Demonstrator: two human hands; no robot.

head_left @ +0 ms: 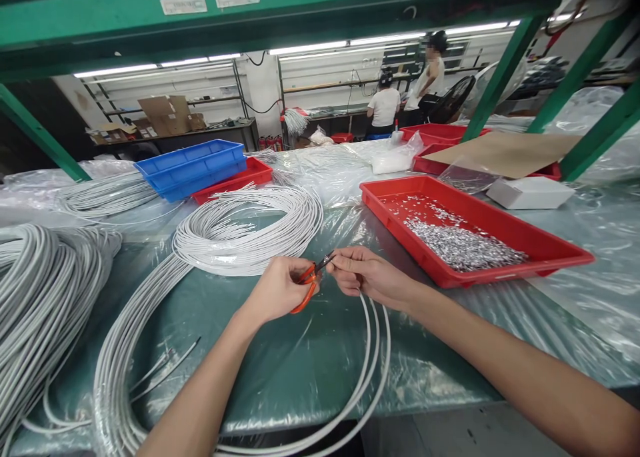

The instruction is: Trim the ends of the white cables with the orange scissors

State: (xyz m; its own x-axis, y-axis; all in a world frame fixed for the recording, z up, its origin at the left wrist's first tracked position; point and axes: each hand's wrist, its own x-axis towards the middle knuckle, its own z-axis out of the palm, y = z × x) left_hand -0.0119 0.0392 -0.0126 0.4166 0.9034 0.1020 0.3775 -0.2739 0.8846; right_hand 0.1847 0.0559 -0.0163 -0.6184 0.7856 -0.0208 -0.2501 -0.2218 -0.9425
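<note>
Your left hand (283, 290) grips the orange-handled tool (311, 275) above the desk (295, 370), its axis pointing right and away, toward cables (389, 340) your right hand (367, 270) pinches. Below, bare surface reaches the near edge; red tray (550, 247) bounds the right.

Bare and plainly shaped

The left hand (283, 287) and the right hand (367, 274) are both bare, with slim fingers (350, 264). The wrists (411, 294) are bare and narrow. From there, the left forearm (215, 370) and the right forearm (490, 347) become wider, uncovered as far as they can be seen; the shoulders are out of view.
</note>
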